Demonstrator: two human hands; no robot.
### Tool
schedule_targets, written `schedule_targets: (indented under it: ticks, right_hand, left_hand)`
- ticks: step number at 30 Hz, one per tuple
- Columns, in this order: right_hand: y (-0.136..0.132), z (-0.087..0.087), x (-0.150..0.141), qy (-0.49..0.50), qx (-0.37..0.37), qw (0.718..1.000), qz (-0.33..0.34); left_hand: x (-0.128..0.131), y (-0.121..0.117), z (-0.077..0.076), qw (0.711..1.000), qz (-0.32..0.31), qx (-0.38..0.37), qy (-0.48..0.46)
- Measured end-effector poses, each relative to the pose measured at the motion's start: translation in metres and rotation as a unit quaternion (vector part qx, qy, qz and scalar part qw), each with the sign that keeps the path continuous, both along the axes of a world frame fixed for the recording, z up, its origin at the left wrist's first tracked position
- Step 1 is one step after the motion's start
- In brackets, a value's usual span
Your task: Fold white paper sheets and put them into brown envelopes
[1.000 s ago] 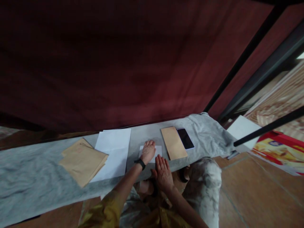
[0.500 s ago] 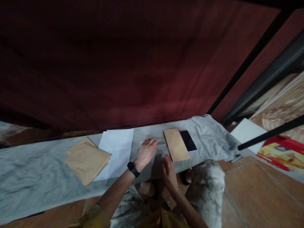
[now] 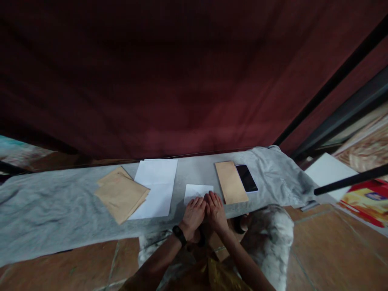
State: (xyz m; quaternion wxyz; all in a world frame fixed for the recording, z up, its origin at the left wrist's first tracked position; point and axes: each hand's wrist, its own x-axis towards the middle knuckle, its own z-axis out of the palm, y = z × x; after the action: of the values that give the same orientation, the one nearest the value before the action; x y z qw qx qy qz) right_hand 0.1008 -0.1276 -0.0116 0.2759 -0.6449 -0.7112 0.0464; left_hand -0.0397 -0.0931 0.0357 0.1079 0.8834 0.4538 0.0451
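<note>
A small piece of white folded paper [image 3: 198,189] lies on the grey cloth in front of me. My left hand [image 3: 195,213], with a black band on its wrist, rests with its fingers laid over the near edge of that paper. Close against it, my right hand [image 3: 216,208] has its fingers stretched across the paper's near right corner. Both thumbs are mostly hidden. Right of the hands lies a brown envelope [image 3: 230,182], beside a dark-screened phone [image 3: 247,178]. Larger white sheets [image 3: 157,186] lie to the left, partly under several brown envelopes [image 3: 123,196].
A long bench draped with grey cloth [image 3: 60,202] carries these things. Behind it hangs a dark red curtain [image 3: 182,101]. Dark metal bars [image 3: 351,180] cross at the right, near a white board [image 3: 329,176] and a red printed box [image 3: 368,202]. Tiled floor [image 3: 327,242] lies below.
My left hand has drawn back toward me, uncovering the white folded paper. My right hand has moved onto the paper, beside the left. The view has shifted slightly.
</note>
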Motion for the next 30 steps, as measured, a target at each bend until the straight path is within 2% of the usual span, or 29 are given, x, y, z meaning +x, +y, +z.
schedule_targets:
  ticks: [4,9,14,18,20,25,30]
  right_hand:
    - [-0.003,-0.005,-0.001,-0.083,0.014,0.996,-0.006]
    - [-0.004,-0.006,-0.001,-0.091,0.028,0.995,-0.014]
    - [0.020,0.002,-0.013,-0.063,0.008,0.998,-0.013]
    - [0.036,0.003,-0.022,-0.085,0.002,0.996,0.015]
    - [0.036,-0.001,-0.022,-0.095,0.011,0.995,0.016]
    - [0.031,-0.010,-0.016,-0.086,0.049,0.994,-0.050]
    - [0.026,-0.013,-0.009,-0.092,0.057,0.992,-0.065]
  left_hand:
    - [-0.002,0.009,0.003,0.999,0.025,-0.012,-0.046]
    - [-0.005,0.029,-0.010,0.998,0.045,0.033,-0.024]
    - [-0.007,0.034,-0.027,0.998,0.025,0.057,0.020]
    - [-0.008,0.033,-0.031,0.998,0.026,0.055,0.026]
    - [-0.009,0.033,-0.031,0.998,0.038,0.052,0.022]
    - [-0.014,0.032,-0.033,0.995,0.086,0.059,0.009]
    - [-0.020,0.030,-0.034,0.987,0.145,0.071,0.003]
